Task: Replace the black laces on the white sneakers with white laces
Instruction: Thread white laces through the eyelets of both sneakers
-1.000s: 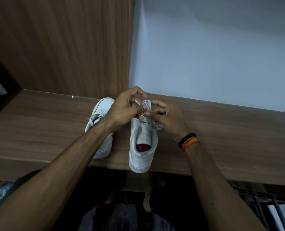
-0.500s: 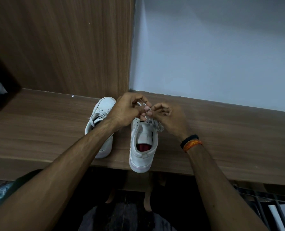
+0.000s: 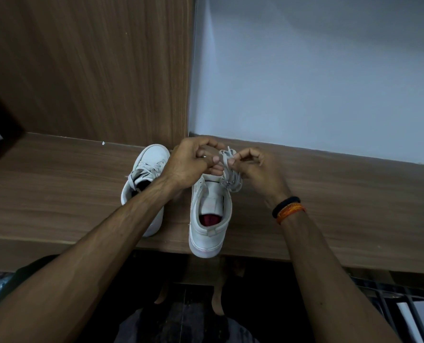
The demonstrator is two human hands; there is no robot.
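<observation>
Left of the left hand [image 3: 193,164], a second sneaker [image 3: 145,184] blocks the shelf [image 3: 329,206]. Just beyond both hands stand a wood panel [image 3: 94,70] and a wall [image 3: 317,70]. Right of the right hand [image 3: 260,172], the shelf lies open.

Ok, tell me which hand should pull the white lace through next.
Probably the right hand: it pinches the white lace at its fingertips over the near sneaker. The left hand is curled beside it, its hold unclear.
</observation>
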